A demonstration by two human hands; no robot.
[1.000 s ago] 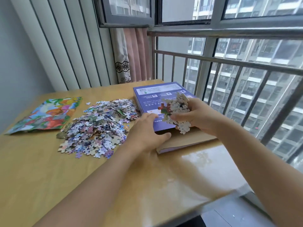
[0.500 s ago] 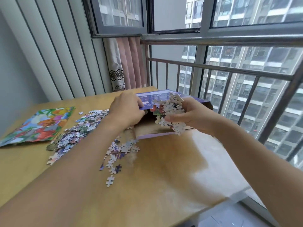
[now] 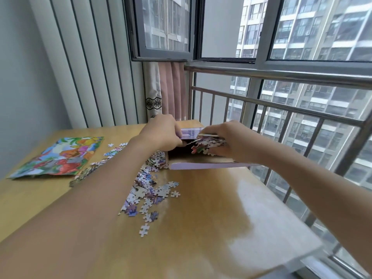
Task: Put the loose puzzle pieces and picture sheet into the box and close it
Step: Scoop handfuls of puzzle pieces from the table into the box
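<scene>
Your left hand (image 3: 161,133) curls its grip round the purple lid (image 3: 191,133) of the box (image 3: 211,165) and holds it lifted. The lid has some white print on it, but it is too blurred to read. Your right hand (image 3: 231,141) holds a bunch of puzzle pieces (image 3: 205,144) in a tight grip, just over the dark open mouth of the box. The box sits near the far right corner of the bench (image 3: 211,228), close to the right edge. Its near wall looks pale purple.

More loose pieces (image 3: 150,190) lie in a long heap on the bench, from right beside the left wall of the box down toward the near edge. One white piece (image 3: 144,230) lies apart from the heap, closest to you. Your left arm crosses over the heap and hides part of it. A few small pieces lie scattered farther back, near the picture sheet (image 3: 58,156).

The picture sheet lies flat by the left edge of the bench, well apart from the box. It shows bright red, green, orange and blue shapes. No words can be read on it.

Behind the bench stand a pink curtain (image 3: 171,89), a grey ribbed wall panel (image 3: 90,67) and a metal railing (image 3: 281,105) in front of the window. Tall buildings show outside.
</scene>
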